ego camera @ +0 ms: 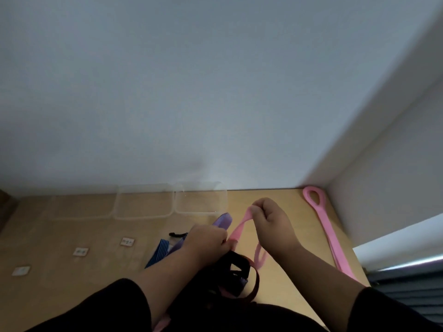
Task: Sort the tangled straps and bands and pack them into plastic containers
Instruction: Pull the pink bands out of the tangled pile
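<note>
Evidently the person is teasing one band free of the knot. The right hand [271,219] is raised above the table [72,236], its fingers curled round the upper end of a pink band [239,227], apparently so that the band's length draws taut and its path through the tangle can be read. The left hand [208,240] sits lower, its fingers closed where the pink band meets a purple band [224,220]; it seems to pin the rest down while the other hand pulls.

Below the hands, near the person's lap, lies the tangle of dark straps [236,269], with a reddish-brown strap [255,283] looping out of it. A blue striped strap [157,252] lies on the table just left of the left hand.

Three clear plastic containers [143,202] stand in a row against the wall, open and apparently holding nothing, likely waiting for sorted pieces. A second, longer pink band [328,231] lies stretched along the table's right edge, well apart from the tangle, probably already set aside. Three small white tags [128,242] lie in a slanting line on the table.
</note>
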`<state>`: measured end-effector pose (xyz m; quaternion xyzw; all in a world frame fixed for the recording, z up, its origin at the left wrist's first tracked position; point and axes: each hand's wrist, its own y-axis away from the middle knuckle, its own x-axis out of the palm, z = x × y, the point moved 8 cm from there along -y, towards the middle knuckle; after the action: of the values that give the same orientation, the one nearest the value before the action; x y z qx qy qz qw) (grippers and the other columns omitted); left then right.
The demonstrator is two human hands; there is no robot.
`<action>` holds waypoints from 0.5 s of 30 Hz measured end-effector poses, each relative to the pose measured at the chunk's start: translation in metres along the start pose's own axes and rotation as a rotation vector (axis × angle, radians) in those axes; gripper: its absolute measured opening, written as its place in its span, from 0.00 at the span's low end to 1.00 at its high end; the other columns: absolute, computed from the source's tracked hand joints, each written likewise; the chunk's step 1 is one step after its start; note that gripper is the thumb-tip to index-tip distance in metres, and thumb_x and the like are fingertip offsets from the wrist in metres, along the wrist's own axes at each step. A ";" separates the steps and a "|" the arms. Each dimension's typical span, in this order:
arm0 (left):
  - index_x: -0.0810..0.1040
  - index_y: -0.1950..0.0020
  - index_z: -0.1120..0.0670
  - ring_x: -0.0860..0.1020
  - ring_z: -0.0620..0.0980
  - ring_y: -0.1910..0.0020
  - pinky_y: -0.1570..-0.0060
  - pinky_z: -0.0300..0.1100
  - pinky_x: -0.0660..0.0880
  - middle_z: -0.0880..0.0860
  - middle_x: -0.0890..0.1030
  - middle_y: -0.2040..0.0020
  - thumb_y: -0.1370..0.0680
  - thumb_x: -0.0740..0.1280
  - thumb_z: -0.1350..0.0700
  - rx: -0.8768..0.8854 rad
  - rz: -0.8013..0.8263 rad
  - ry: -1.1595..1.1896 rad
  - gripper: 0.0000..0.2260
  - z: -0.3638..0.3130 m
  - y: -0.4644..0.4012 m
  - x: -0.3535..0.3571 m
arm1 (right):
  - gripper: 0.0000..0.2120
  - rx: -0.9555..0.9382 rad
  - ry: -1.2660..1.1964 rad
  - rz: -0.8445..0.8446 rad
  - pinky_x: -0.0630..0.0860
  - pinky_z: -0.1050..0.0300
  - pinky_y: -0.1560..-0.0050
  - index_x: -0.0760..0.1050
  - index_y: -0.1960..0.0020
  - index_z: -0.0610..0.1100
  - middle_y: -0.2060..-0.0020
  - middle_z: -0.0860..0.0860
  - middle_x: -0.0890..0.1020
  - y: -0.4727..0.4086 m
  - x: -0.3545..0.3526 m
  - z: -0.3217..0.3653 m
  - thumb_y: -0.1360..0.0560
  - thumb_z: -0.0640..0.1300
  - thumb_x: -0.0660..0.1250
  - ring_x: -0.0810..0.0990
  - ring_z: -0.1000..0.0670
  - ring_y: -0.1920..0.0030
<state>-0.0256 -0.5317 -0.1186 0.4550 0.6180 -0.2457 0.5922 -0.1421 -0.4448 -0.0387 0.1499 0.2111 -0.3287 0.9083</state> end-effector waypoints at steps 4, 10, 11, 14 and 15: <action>0.74 0.53 0.50 0.80 0.56 0.49 0.50 0.47 0.67 0.52 0.84 0.51 0.24 0.59 0.31 -0.072 0.046 0.099 0.22 0.018 0.007 0.000 | 0.08 -0.011 -0.118 -0.047 0.72 0.60 0.69 0.74 0.55 0.43 0.68 0.52 0.75 0.005 0.000 0.025 0.19 0.41 0.61 0.71 0.57 0.70; 0.79 0.45 0.48 0.80 0.55 0.47 0.49 0.45 0.68 0.51 0.84 0.50 0.21 0.60 0.36 0.030 0.159 0.028 0.18 0.014 0.020 0.001 | 0.09 -0.126 -0.383 -0.166 0.80 0.55 0.62 0.71 0.51 0.38 0.72 0.58 0.77 0.000 -0.028 0.084 0.16 0.41 0.56 0.75 0.52 0.69; 0.80 0.47 0.49 0.80 0.55 0.49 0.50 0.45 0.69 0.52 0.84 0.52 0.20 0.59 0.37 0.028 0.139 0.048 0.18 0.017 0.020 0.001 | 0.09 -0.158 -0.393 -0.151 0.82 0.54 0.59 0.72 0.51 0.38 0.72 0.58 0.76 -0.002 -0.032 0.095 0.16 0.41 0.56 0.75 0.53 0.68; 0.79 0.58 0.54 0.80 0.53 0.61 0.61 0.41 0.72 0.53 0.81 0.62 0.19 0.58 0.47 -0.027 -0.069 0.309 0.16 0.027 0.014 -0.006 | 0.10 -0.190 -0.381 -0.102 0.83 0.46 0.54 0.72 0.54 0.41 0.73 0.59 0.72 -0.009 -0.038 0.108 0.16 0.41 0.57 0.72 0.56 0.72; 0.78 0.62 0.53 0.78 0.50 0.67 0.65 0.39 0.70 0.51 0.79 0.66 0.19 0.59 0.49 -0.079 -0.159 0.525 0.16 0.033 0.012 -0.013 | 0.10 -0.182 -0.363 -0.097 0.83 0.43 0.53 0.73 0.54 0.42 0.74 0.60 0.72 -0.010 -0.040 0.109 0.16 0.41 0.57 0.73 0.58 0.73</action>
<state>0.0001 -0.5574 -0.1088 0.4296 0.7933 -0.1406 0.4079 -0.1453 -0.4751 0.0733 -0.0051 0.0799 -0.3734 0.9242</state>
